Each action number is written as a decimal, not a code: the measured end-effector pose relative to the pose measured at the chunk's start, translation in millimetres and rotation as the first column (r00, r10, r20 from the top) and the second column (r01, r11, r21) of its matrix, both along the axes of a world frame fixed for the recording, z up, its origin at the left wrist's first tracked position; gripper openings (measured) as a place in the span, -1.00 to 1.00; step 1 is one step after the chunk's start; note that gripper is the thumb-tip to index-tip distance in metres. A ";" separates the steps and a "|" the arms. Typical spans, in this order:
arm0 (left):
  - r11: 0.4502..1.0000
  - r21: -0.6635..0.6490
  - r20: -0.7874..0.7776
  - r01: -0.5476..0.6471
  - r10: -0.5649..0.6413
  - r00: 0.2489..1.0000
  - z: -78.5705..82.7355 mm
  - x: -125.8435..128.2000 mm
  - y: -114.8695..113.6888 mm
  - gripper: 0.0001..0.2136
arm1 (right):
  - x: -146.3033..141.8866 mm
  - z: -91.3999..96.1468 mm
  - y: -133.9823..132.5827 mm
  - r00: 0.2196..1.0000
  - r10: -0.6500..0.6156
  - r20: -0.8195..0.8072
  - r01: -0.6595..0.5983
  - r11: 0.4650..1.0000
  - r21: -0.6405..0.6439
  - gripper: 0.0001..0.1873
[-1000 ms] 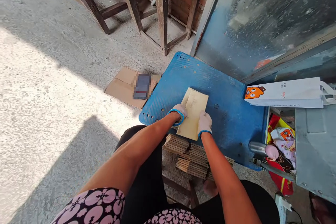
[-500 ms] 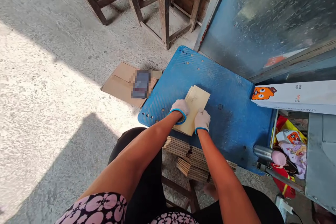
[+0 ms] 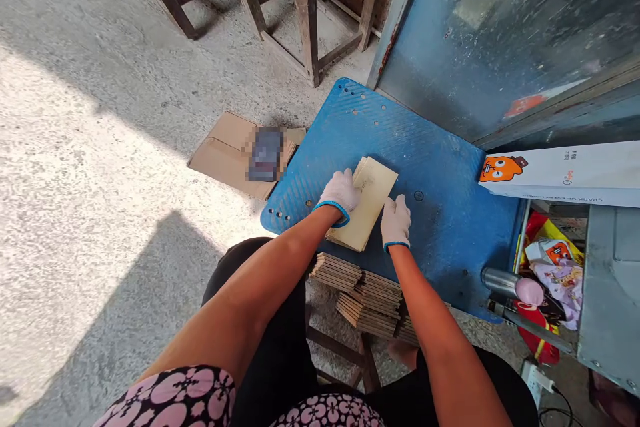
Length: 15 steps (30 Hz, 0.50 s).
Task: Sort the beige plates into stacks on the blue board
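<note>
A stack of pale yellow rectangular paper sheets [image 3: 377,193] lies slantwise on a blue platform [image 3: 440,147], its edges slightly uneven. My left hand [image 3: 343,192], in a white knit glove with a blue cuff, grips the stack's left edge; its fingertips are partly hidden. Just off the right edge is my right hand [image 3: 397,221], gloved the same way, with nothing in it and its fingers bent and a little apart. Below the platform's near edge are several bundles of thin brown slats or folded sheets [image 3: 373,307]; their material is unclear.
A flattened cardboard piece [image 3: 220,147] with a blurred dark object [image 3: 266,155] on it lies left of the platform. At right are a white box [image 3: 560,173], a metal flask [image 3: 500,281] and a grey metal cabinet [image 3: 610,280]. Wooden stools [image 3: 305,13] stand at the back.
My right hand has come away from the stack's right edge, moving right. The left hand has shifted slightly up along the left edge. The view has moved a little.
</note>
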<state>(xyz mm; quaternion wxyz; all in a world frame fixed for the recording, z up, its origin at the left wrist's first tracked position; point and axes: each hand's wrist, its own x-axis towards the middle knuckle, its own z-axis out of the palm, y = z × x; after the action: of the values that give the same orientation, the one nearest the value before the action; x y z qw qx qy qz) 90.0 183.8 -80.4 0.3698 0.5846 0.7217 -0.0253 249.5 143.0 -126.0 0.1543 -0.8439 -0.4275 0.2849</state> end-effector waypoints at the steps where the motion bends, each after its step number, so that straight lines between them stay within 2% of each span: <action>1: 0.999 -0.048 0.012 -0.009 0.009 1.000 -2.6 -0.1 1.4 -0.55 | 2.1 -4.6 -0.2 0.999 -0.026 -0.047 0.025 1.000 -0.006 -0.43; 4: 0.987 -0.150 0.040 -0.054 0.060 0.997 -15.4 1.2 6.8 -0.49 | -0.1 -14.5 2.8 0.973 -0.067 -0.222 0.067 0.998 -0.007 -0.40; 7: 0.983 -0.158 0.100 -0.093 0.109 0.989 -26.8 5.8 13.8 -0.47 | -11.8 -14.1 10.7 0.910 -0.072 -0.409 0.093 0.995 0.032 -0.52; 9: 0.981 -0.171 0.146 -0.085 0.111 0.983 -31.8 10.4 18.0 -0.51 | -19.7 -11.1 15.8 0.874 -0.090 -0.478 0.128 0.991 0.047 -0.58; 11: 0.982 -0.174 0.163 -0.079 0.107 0.981 -34.9 15.0 20.9 -0.55 | -24.3 -10.0 19.1 0.870 -0.106 -0.482 0.142 0.989 0.038 -0.60; 15: 0.981 -0.164 0.155 -0.100 0.126 0.980 -36.9 19.4 22.1 -0.56 | -22.3 -17.8 23.6 0.912 -0.101 -0.398 0.113 0.994 0.007 -0.59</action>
<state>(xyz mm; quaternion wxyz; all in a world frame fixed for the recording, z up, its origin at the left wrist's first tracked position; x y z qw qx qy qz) 109.4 205.8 -117.3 0.4733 0.5121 0.7167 -0.0119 227.2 166.6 -143.8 0.2657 -0.7885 -0.3446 0.4346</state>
